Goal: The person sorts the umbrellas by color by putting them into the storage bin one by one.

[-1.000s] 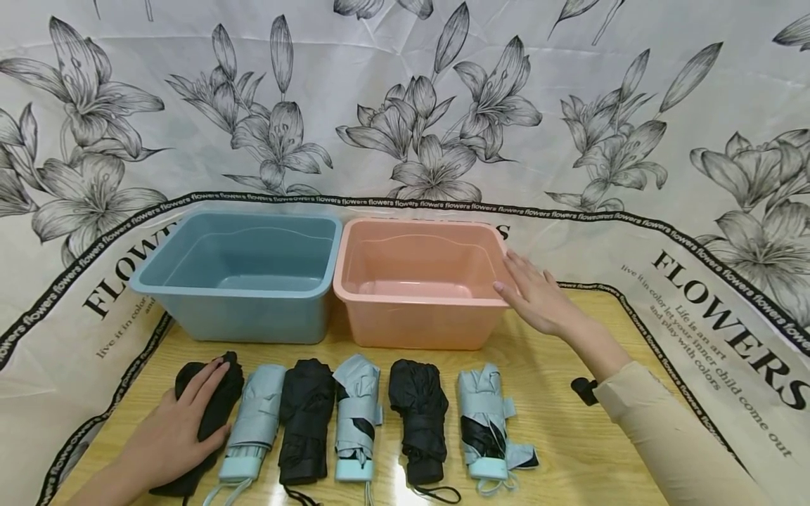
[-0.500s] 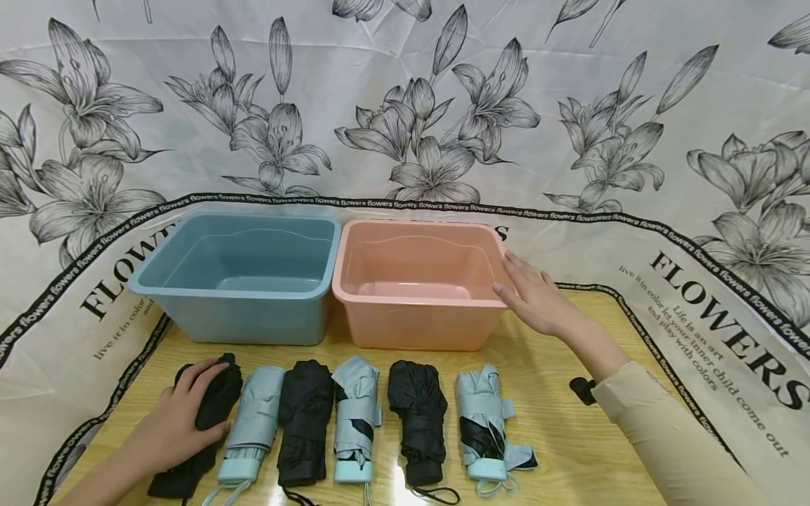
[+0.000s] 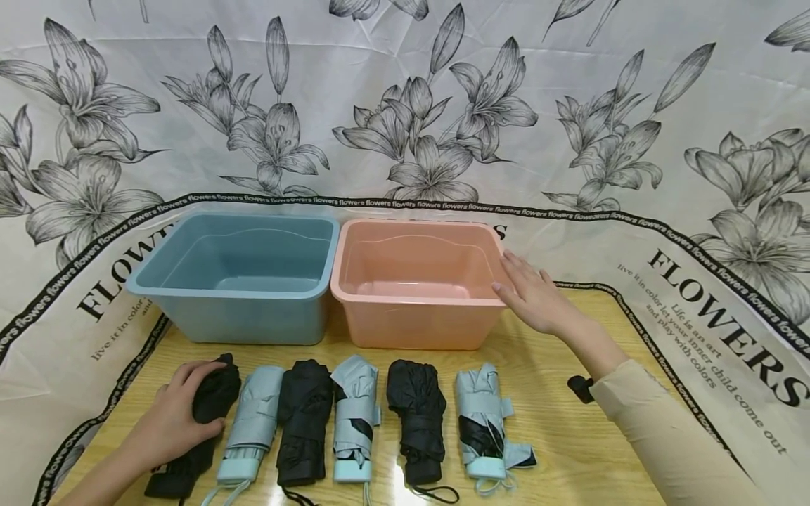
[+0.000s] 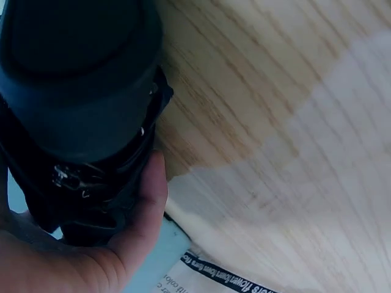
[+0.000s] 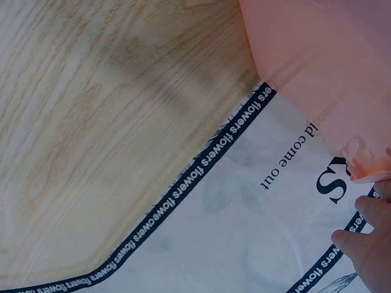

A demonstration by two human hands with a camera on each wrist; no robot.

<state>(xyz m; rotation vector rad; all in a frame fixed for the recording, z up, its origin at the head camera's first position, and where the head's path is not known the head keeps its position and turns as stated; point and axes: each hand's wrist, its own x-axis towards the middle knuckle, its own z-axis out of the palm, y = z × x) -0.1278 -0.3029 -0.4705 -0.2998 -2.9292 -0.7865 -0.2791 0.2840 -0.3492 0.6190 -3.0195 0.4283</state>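
At the left end of a row of folded umbrellas, my left hand grips a black umbrella, fingers over its far side and thumb along its right. In the left wrist view the thumb presses against the dark fabric below the umbrella's handle. Just right of it lies a light blue umbrella. My right hand rests with straight fingers on the right rim of the pink bin; in the right wrist view only some fingertips show by that rim.
Further along the row lie a black umbrella, a light blue one, another black one and another light blue one. A blue bin stands left of the pink one. A small black object lies near the right sleeve.
My left hand has gone from lying flat over the black umbrella to curling its fingers and thumb around it. My right hand stays at the pink bin's rim.
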